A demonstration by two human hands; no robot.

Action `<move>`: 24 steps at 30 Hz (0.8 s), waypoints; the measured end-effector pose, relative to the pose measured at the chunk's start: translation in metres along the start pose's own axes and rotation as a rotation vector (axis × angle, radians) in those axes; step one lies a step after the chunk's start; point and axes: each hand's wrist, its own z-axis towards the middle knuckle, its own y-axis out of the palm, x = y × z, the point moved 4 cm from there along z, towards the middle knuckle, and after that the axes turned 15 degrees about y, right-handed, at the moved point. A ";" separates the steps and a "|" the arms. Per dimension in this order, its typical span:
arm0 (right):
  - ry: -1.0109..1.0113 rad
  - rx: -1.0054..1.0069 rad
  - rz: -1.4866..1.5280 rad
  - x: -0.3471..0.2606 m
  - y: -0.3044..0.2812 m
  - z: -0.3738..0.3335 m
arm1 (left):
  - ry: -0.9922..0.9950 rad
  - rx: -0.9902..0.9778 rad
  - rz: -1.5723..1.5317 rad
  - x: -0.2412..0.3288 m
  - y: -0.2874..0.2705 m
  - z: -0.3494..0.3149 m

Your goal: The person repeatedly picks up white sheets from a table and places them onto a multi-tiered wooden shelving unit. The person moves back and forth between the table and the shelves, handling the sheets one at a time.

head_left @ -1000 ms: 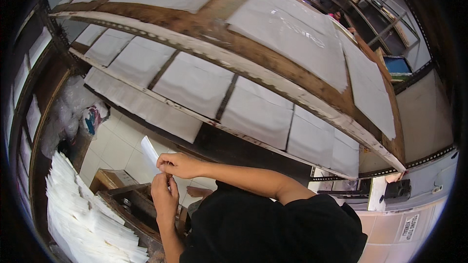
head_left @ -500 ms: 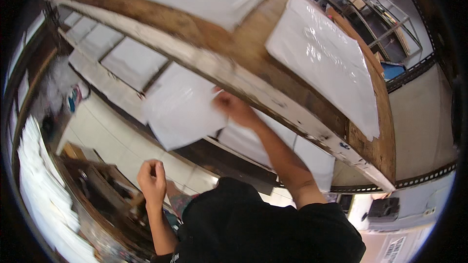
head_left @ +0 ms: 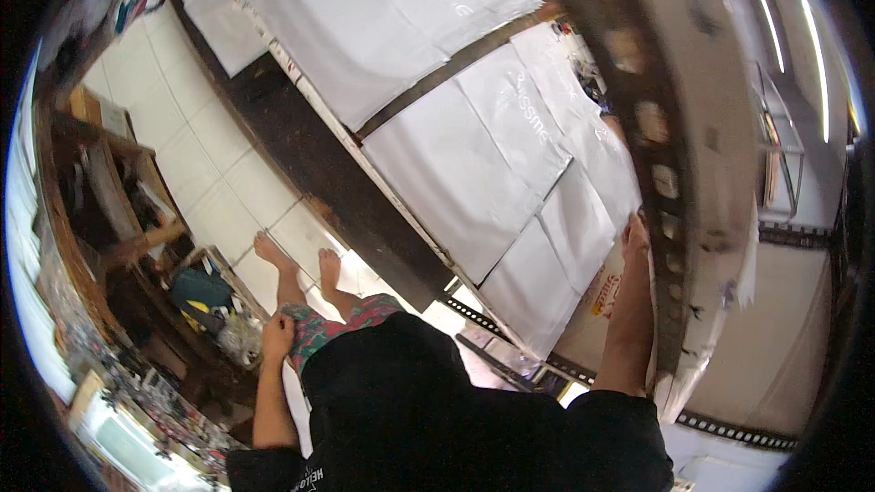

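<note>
Head view: right hand (head_left: 635,235) fingers pressed together, flat against the edge of a white plastic sheet (head_left: 576,223) on the long wooden table (head_left: 314,159). Left hand (head_left: 277,335) loosely curled, holding nothing, beside patterned shorts (head_left: 342,319). Bare feet (head_left: 296,260) on tiled floor (head_left: 196,159).

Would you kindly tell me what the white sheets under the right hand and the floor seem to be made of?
The white sheets look like thin glossy plastic film, perhaps flat bags: they shine and show soft creases. The floor looks like glazed ceramic tile, pale squares with dark grout lines. The right hand reaches to the sheets' edge.
</note>
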 end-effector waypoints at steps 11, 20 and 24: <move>0.095 0.255 -0.370 0.038 -0.029 0.080 | -0.154 0.016 -0.005 -0.017 0.014 -0.032; 0.018 0.311 -0.324 0.041 -0.030 0.102 | -0.098 -0.034 0.008 0.016 0.026 -0.009; 0.024 0.287 -0.362 0.037 -0.022 0.091 | -0.092 -0.033 -0.003 0.022 0.027 -0.008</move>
